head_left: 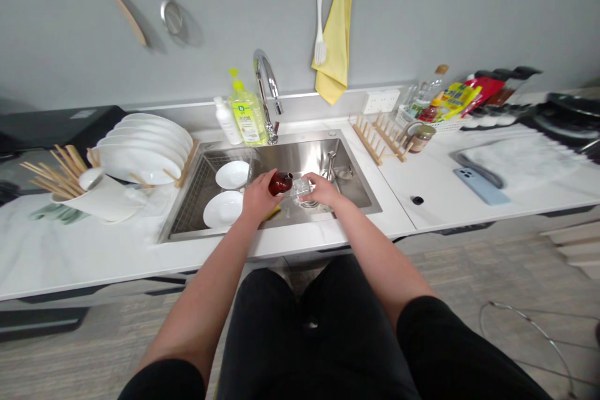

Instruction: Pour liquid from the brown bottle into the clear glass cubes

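Over the steel sink [375,200], my left hand [259,198] is wrapped round a dark red-brown bottle [280,183], which lies tilted with its neck pointing right. My right hand [323,189] grips a small clear glass [300,187] close to the bottle's mouth. Whether bottle and glass touch, I cannot make out. Below and left of my left hand, a white bowl [232,175] and a white plate [223,209] rest in the sink's wire rack. Something yellow [272,213] shows partly under my left wrist.
Behind the sink stand a faucet [266,87], a yellow-green soap bottle [248,114] and a white bottle [227,120]. Stacked plates [145,144] and a chopstick holder [98,197] are left. A wooden rack [370,140], jar [422,139], black cap [417,200] and phone [480,185] lie right.
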`<state>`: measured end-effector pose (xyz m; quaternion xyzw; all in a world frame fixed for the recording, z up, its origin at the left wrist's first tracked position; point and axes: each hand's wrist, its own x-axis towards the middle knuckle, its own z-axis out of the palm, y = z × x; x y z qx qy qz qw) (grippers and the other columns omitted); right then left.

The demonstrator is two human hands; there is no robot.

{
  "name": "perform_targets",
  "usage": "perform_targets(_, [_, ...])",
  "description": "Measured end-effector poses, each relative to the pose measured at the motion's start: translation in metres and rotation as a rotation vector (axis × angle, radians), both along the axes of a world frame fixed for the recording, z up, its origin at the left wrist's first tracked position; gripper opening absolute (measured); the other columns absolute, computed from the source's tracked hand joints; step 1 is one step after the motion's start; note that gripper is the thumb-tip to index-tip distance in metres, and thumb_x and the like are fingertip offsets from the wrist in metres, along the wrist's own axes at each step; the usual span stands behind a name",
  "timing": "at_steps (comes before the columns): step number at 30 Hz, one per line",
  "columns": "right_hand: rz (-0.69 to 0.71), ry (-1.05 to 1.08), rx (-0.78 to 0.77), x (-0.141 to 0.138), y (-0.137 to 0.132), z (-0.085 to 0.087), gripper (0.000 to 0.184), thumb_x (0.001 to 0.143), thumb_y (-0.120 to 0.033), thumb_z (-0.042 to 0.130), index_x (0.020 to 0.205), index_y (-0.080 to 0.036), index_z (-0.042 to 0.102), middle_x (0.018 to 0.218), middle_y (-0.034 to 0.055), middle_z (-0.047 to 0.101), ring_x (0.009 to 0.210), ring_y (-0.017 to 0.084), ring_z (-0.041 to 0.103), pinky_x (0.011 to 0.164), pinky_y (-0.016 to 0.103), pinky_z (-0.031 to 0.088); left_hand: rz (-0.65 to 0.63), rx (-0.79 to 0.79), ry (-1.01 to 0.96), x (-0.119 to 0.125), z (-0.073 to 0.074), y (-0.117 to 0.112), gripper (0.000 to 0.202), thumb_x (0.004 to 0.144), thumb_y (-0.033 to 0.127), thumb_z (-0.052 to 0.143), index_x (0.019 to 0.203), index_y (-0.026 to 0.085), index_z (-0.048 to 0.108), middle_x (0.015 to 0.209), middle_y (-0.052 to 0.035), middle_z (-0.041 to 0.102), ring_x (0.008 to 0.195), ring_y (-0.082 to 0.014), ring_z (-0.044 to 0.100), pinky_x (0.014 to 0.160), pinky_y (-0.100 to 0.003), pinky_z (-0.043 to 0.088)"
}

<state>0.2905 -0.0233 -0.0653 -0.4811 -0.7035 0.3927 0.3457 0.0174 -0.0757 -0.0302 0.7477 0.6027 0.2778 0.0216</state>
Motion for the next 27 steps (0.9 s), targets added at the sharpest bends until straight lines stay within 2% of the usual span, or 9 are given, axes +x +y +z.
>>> perform_targets(3, [0.030,0.094,-0.015,-0.001,0.001,-0.001,0.074,0.062,-0.037,0.104,0.128,-0.025,0.073,0.125,0.0017,0.081,0.114,0.025,0.076,0.106,0.036,0.059,0.047,0.014,-0.158,-0.002,0.002,-0.002,0.091,0.085,0.042,0.097,0.164,0.025,0.057,0.154,-0.0146,0.076,0.135,-0.0351,0.078,0.116,-0.047,0.064])
perform_targets(7, [0.052,0.245,-0.041,-0.001,-0.001,0.002,0.078,0.060,-0.040,0.105,0.129,-0.026,0.071,0.124,0.0035,0.081,0.113,0.027,0.076,0.102,0.038,0.061,0.049,0.092,-0.428,-0.005,0.015,-0.015,0.091,0.078,0.036,0.102,0.158,0.022,0.061,0.147,-0.0139,0.080,0.127,-0.0314,0.082,0.116,-0.046,0.066])
perform_targets(10, [0.077,0.359,-0.068,-0.001,-0.005,0.007,0.080,0.058,-0.044,0.108,0.128,-0.027,0.071,0.121,0.0037,0.080,0.108,0.028,0.076,0.100,0.041,0.063,0.094,0.143,-0.662,-0.018,0.024,-0.036,0.093,0.072,0.034,0.104,0.154,0.020,0.064,0.143,-0.0153,0.080,0.122,-0.0311,0.083,0.110,-0.046,0.069])
perform_targets(13, [0.081,0.412,-0.065,-0.002,-0.009,0.011,0.082,0.057,-0.045,0.110,0.127,-0.028,0.072,0.120,0.0027,0.079,0.106,0.028,0.076,0.099,0.042,0.063,0.196,0.180,-0.808,-0.047,0.028,-0.071,0.096,0.069,0.038,0.105,0.153,0.019,0.063,0.140,-0.0160,0.080,0.116,-0.0300,0.084,0.102,-0.044,0.072])
perform_targets(18, [0.065,0.427,-0.030,-0.002,-0.016,0.013,0.083,0.055,-0.045,0.111,0.128,-0.029,0.073,0.123,0.0039,0.079,0.113,0.029,0.076,0.105,0.045,0.062,0.414,0.239,-0.798,-0.108,0.038,-0.144,0.090,0.067,0.045,0.103,0.145,0.018,0.067,0.131,-0.0138,0.082,0.112,-0.0297,0.083,0.097,-0.044,0.071])
perform_targets(21, [0.042,0.438,-0.006,-0.001,-0.019,0.011,0.085,0.055,-0.046,0.111,0.129,-0.029,0.073,0.127,0.0050,0.079,0.115,0.030,0.075,0.107,0.046,0.062,0.565,0.252,-0.768,-0.142,0.044,-0.180,0.092,0.065,0.048,0.102,0.145,0.017,0.069,0.130,-0.0132,0.082,0.109,-0.0299,0.082,0.096,-0.046,0.071])
perform_targets(24, [0.025,0.458,0.008,0.001,-0.021,0.011,0.085,0.056,-0.046,0.111,0.130,-0.029,0.072,0.131,0.0061,0.079,0.115,0.030,0.076,0.107,0.046,0.063,0.709,0.268,-0.711,-0.177,0.044,-0.206,0.098,0.064,0.049,0.102,0.150,0.017,0.067,0.132,-0.0140,0.081,0.108,-0.0294,0.080,0.101,-0.048,0.070])
perform_targets(27, [0.020,0.439,0.024,0.002,-0.023,0.014,0.082,0.058,-0.045,0.111,0.129,-0.029,0.072,0.127,0.0062,0.080,0.114,0.030,0.077,0.106,0.047,0.064,0.823,0.274,-0.618,-0.217,0.038,-0.223,0.099,0.069,0.053,0.099,0.154,0.017,0.064,0.138,-0.0159,0.079,0.114,-0.0316,0.079,0.110,-0.054,0.067])
